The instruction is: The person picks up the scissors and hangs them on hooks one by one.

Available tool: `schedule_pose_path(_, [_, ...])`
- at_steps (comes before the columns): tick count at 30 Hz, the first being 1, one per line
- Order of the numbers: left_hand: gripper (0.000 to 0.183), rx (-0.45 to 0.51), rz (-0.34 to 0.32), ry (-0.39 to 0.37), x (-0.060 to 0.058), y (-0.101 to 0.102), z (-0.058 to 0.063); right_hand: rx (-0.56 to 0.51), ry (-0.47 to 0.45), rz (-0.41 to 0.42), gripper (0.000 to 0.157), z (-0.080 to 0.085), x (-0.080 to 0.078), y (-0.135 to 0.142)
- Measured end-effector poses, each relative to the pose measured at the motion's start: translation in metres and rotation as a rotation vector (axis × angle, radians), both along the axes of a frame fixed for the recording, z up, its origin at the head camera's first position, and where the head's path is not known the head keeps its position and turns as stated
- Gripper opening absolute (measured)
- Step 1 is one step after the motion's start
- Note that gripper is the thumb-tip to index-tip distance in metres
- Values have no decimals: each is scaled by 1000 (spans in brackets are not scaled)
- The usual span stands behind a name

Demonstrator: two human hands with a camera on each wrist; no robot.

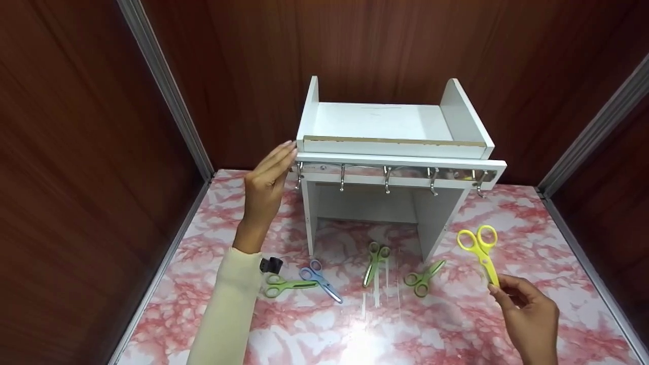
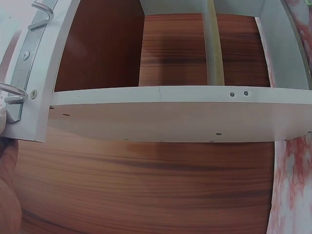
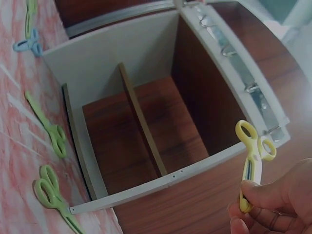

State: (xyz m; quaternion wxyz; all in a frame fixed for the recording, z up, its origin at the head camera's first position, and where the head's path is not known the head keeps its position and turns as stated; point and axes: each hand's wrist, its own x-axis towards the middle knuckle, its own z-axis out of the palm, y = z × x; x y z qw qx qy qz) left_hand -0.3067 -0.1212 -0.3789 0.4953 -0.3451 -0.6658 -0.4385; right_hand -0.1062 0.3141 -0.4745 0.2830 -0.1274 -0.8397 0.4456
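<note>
My left hand [image 1: 266,175] touches the left end of a white shelf unit [image 1: 393,148], its fingers fairly straight against the side by the hook rail [image 1: 362,172]. Only part of this hand [image 2: 7,192] shows at the left edge of the left wrist view. My right hand [image 1: 530,309] pinches yellow scissors [image 1: 479,251] by the blade end, handle loops upward, in front of the shelf's right side. In the right wrist view the yellow scissors [image 3: 251,158] appear near the rail's end hook, apart from it as far as the head view shows.
On the red-and-white marbled table [image 1: 304,337] lie green scissors [image 1: 289,285], blue scissors [image 1: 322,281], more green scissors [image 1: 374,264] and another green pair [image 1: 425,278]. A small black object [image 1: 271,264] is beside my left sleeve. Brown wood-look panels [image 1: 375,45] enclose the table.
</note>
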Motion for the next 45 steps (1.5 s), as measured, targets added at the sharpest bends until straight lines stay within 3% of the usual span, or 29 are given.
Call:
schedule_pose_path(15, [26, 9, 12, 12, 0, 1, 0, -104, 18, 16, 21, 5, -6, -4])
schedule_pose_path(45, [25, 8, 10, 0, 0, 1, 0, -148, 158, 59, 19, 23, -12, -15])
